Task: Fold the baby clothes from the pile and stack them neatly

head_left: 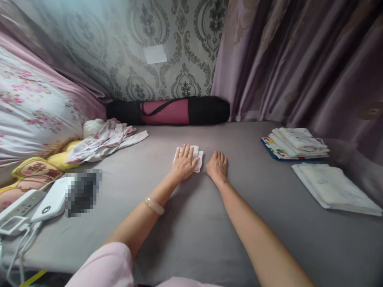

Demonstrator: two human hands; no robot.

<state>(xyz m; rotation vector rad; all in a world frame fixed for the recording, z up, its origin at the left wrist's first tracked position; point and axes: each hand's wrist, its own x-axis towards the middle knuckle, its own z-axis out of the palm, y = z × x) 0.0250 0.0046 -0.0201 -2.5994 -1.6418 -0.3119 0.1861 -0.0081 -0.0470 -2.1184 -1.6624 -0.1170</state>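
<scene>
"Left hand (pixel 184 162) and right hand (pixel 217 165), both bare: how are they being listed?"

"Left: lying flat, fingers slightly spread, resting on a small folded white cloth (pixel 200 158) and gripping nothing. Right: curling its fingers, resting just beside the cloth, a narrow gap showing between. Whether it is holding anything inside, I cannot tell."

"Location of the cloth?"

"One piece, lying near the middle of the grey bed sheet (pixel 185 247), largely hidden under the left hand. Layered edges are showing on its right side, so I am judging the folding mostly done. Its full outline is not showing."

"Items looking finished?"

"Two entries, right side. First: a stack of folded fabrics (pixel 299 143), pale pieces lying over a multicoloured, blue-edged piece (pixel 267 151). Second: a flat, pale folded item (pixel 338 187), lying just nearer than the stack; its material is unclear."

"Outstanding?"

"The small cloth is lying well apart from both entries, so I am counting it as nearly folded but not yet put with either. Left side: a crumpled printed garment (pixel 101 139), lying loose and unfolded beside the floral bedding (pixel 38 95). Whether it is belonging to the same lot, I cannot tell."
</scene>
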